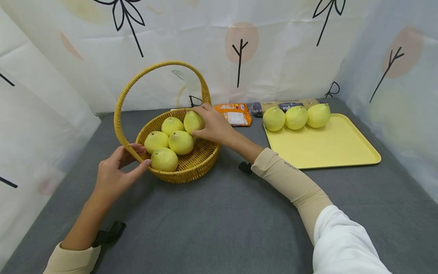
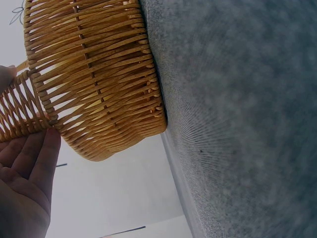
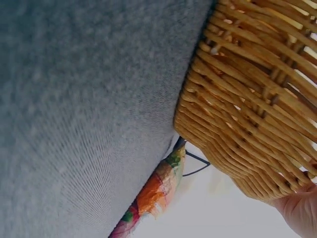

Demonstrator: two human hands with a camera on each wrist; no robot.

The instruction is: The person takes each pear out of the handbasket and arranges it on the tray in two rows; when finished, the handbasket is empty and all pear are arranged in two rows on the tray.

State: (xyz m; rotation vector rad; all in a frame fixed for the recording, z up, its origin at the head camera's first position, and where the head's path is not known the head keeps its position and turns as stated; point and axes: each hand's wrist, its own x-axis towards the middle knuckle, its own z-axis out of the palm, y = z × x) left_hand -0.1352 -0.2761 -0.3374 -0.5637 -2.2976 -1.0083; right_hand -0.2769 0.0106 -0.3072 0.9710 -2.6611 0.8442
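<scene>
A wicker basket [image 1: 186,177] with a tall arched handle holds several yellow-green pomelos [image 1: 164,159]. My left hand [image 1: 118,173] grips the basket's left side where the handle meets the rim, thumb in front and fingers behind; the left wrist view shows its fingers [image 2: 44,158] against the weave. At the back right of the basket, my right hand [image 1: 215,125] holds a pomelo [image 1: 193,122], fingers over its top and thumb at its lower side. In the right wrist view, only part of the right hand [image 3: 299,210] shows beyond the basket rim, and that pomelo is hidden.
On the right lies a yellow tray [image 1: 328,148] with three pomelos [image 1: 296,117] along its back edge. An orange snack packet [image 1: 234,114] and a long dark-and-tan package [image 1: 287,105] lie at the back, before a patterned cloth wall [image 1: 273,68]. Grey cloth [image 1: 205,224] covers the table.
</scene>
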